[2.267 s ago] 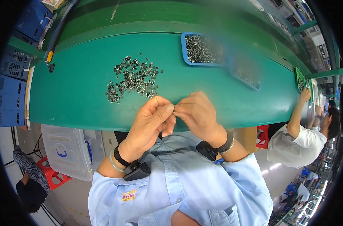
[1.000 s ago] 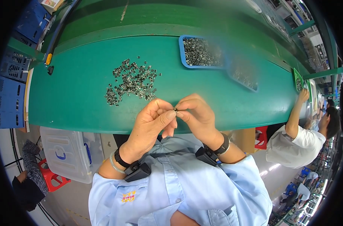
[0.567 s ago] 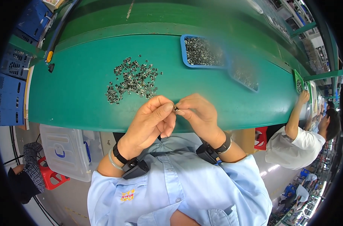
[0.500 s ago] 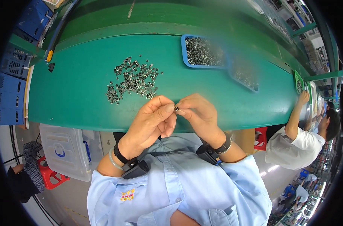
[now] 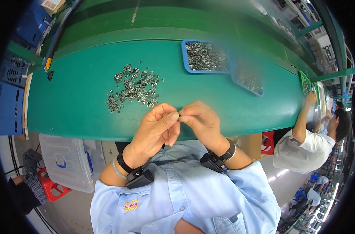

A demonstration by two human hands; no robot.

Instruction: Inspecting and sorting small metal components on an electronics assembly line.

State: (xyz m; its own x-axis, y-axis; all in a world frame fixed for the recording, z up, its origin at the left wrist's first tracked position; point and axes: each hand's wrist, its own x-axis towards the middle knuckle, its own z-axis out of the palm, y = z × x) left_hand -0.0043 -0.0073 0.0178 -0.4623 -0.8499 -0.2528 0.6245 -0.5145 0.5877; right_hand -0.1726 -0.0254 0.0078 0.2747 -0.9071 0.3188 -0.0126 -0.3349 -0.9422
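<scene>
Over the front edge of the green table [image 5: 88, 121], my two hands meet fingertip to fingertip. Thumb and index finger of my left hand [image 5: 156, 126] are closed in a pinch, its other fingers curled. My right hand [image 5: 203, 121] pinches from the other side. Between them is a tiny metal part [image 5: 180, 116], mostly hidden by the fingertips; its exact kind cannot be made out. Left of and beyond my hands lies a loose pile of small silver-and-black metal parts [image 5: 134, 85]. A blue tray [image 5: 184, 58] full of similar small parts stands farther back.
Beside the tray, a second shallow container [image 5: 259, 93] with small parts looks blurred. A lidded clear plastic box [image 5: 64, 160] sits below the table at left, near a red stool [image 5: 54, 189]. At right a person in white [image 5: 304, 150] works by a green tray [image 5: 304, 82].
The tiny part, dark and plainly visible before, now shows only as a thin sliver between the fingertips. My hands stay pinched together; the whole view has shifted slightly.
</scene>
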